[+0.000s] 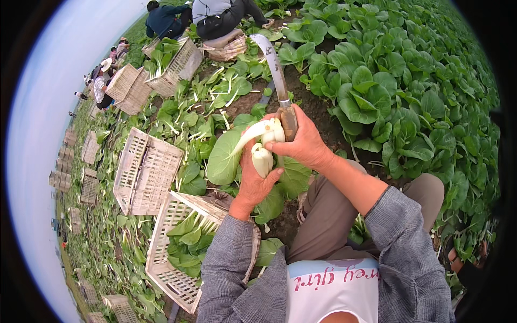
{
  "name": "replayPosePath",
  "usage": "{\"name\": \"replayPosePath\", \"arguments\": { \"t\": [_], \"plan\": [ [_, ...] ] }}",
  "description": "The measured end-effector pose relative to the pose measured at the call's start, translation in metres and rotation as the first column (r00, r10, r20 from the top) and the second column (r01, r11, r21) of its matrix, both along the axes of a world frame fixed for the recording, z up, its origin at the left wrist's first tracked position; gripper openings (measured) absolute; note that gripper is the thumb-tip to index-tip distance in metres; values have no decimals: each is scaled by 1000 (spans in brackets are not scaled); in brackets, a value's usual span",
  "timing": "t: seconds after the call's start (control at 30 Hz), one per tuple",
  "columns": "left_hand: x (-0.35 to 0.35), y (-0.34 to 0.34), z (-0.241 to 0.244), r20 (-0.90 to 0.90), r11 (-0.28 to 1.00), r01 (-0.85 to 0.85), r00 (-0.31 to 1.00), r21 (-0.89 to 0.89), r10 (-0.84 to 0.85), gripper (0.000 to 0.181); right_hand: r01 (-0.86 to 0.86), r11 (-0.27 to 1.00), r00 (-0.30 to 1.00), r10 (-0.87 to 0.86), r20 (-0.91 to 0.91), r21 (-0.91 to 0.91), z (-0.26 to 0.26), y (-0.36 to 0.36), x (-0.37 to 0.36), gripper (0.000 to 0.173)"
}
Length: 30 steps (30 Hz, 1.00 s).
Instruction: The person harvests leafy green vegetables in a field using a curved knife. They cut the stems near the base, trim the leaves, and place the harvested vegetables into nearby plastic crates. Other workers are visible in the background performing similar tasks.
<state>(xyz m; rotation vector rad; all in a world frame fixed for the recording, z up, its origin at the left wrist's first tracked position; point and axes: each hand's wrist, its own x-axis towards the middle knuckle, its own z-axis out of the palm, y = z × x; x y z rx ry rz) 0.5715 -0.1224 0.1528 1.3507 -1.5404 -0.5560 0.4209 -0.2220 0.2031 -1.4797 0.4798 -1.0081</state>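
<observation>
My left hand [256, 177] is closed around a head of bok choy [262, 160], its pale cut base turned up toward me. My right hand [301, 141] grips the wooden handle of a sickle [274, 66], whose curved, soil-flecked blade points away from me. The right thumb presses on the bok choy's white stalks. One outer stalk [254, 132] bends away from the head, its broad green leaf [224, 157] spreading to the left. More leaves hang below my hands. The fingers of my left hand are partly hidden behind the stalks.
A plastic crate [161, 246] with bok choy inside sits left of my knees, beside another crate [147, 173]. Uncut bok choy [371, 97] grows on the right. Loose leaves [194, 133] litter the soil. Two people [220, 18] crouch ahead near a filled crate [175, 66].
</observation>
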Motion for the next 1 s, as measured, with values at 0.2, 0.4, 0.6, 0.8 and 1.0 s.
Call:
{"name": "replayPosePath", "arguments": {
  "t": [0.2, 0.4, 0.6, 0.8, 1.0],
  "plan": [
    [0, -3, 1, 84, 1000, 27, 996, -12, -26, 82, -197, 976, 979, 190, 77, 93, 8, 10, -5, 66],
    [10, 5, 17, -39, 990, -47, 998, 134, 53, 64, -76, 978, 997, 73, -23, -196, -12, -10, -8, 48],
    [42, 21, 40, -21, 951, -60, 997, 304, 70, 63, 21, 706, 918, -294, -267, -708, 1, -17, -25, 30],
    [41, 22, 32, -23, 935, -27, 999, 354, 38, 63, -84, 607, 834, -391, -389, -790, -16, -20, -22, 28],
    [42, 24, 22, -165, 917, 34, 986, 397, 35, 63, -185, 546, 732, -479, -486, -817, -28, -35, -27, 27]
  ]
}}
